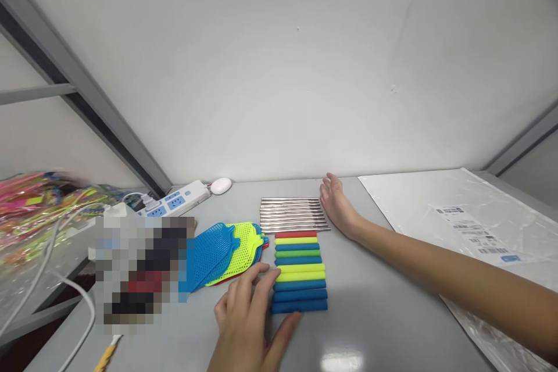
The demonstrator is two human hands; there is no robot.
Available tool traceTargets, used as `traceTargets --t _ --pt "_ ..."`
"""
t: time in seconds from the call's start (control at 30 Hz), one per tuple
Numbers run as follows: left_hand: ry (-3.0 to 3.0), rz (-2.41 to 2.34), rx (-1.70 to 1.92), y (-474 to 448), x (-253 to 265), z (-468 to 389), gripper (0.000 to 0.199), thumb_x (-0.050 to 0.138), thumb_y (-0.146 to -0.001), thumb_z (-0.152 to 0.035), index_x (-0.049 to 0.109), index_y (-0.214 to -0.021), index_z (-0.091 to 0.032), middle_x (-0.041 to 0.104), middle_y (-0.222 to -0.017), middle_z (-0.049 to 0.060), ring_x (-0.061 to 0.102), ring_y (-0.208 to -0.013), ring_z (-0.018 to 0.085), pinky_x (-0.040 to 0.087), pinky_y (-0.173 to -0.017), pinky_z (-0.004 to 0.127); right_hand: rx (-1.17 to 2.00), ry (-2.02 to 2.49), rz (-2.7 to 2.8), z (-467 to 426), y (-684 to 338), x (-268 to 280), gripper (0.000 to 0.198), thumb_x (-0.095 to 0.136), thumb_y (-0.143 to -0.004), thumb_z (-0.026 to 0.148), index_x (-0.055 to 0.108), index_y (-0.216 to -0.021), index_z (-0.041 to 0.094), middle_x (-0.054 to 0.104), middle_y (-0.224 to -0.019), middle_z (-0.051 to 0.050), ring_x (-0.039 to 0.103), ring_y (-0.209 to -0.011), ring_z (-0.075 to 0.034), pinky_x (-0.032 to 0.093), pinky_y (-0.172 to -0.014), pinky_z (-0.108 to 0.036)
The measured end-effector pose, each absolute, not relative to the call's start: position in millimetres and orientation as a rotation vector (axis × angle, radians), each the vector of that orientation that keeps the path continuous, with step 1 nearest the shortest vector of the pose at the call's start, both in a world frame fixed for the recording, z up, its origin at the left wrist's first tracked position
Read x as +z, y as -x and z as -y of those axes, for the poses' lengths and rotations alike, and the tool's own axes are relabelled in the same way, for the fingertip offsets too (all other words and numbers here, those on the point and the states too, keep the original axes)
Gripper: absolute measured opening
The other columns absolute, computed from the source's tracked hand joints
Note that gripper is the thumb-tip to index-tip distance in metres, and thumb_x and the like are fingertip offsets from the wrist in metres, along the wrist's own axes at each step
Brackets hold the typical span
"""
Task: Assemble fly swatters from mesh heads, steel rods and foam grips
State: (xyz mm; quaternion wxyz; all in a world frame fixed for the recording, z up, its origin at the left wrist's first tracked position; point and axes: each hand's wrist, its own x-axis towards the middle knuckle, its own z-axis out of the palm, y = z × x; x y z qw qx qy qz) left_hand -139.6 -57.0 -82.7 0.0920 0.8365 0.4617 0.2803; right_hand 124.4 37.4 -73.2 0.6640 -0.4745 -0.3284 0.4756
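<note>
Several coloured tube-shaped handles [300, 285] lie side by side in a column on the grey table, in red, yellow, green and blue. My left hand [248, 314] is at their left ends with thumb and fingers apart, the index fingertip by a yellow one. Behind the handles is a row of thin silver metal rods [290, 215]. My right hand [337, 206] stands on edge at the rods' right ends, fingers extended, gripping nothing. Left of the handles, flat mesh fly swatter heads [212, 253] in blue and yellow overlap, with a little red showing underneath.
A white power strip [176, 200] and a white oval object [221, 186] sit at the back left. Plastic-bagged colourful items [39, 209] are at far left, near a white cable [89, 302]. A pixelated patch hides part of the table. A labelled white package [418, 215] lies right.
</note>
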Motion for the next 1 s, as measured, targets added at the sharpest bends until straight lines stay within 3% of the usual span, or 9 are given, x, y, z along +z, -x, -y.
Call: traceTargets --t 0.43,1.0 --pt "-2.407 -1.382 0.811 137.7 -75.8 60.6 0.042 0.061 -0.084 -0.041 0.057 -0.125 -0.031 0.054 -0.131 0.008 0.049 -0.119 0.032 0.037 -0.093 0.048 0.958 1.083 0.686 -30.7 -107.2 -79.3 0.085 0.038 -0.084 0.078 0.014 -0.151 0.032 0.010 -0.163 0.000 0.012 -0.147 -0.014 0.018 -0.118 -0.031" --pt "-2.364 -1.399 0.788 137.0 -76.0 59.9 0.043 0.063 -0.082 -0.040 0.058 -0.124 -0.031 0.054 -0.132 0.008 0.049 -0.119 0.032 0.036 -0.095 0.048 0.971 1.051 0.645 -26.4 -104.2 -78.5 0.081 0.039 -0.086 0.074 0.019 -0.151 0.030 0.014 -0.162 -0.001 0.017 -0.147 -0.013 0.018 -0.118 -0.031"
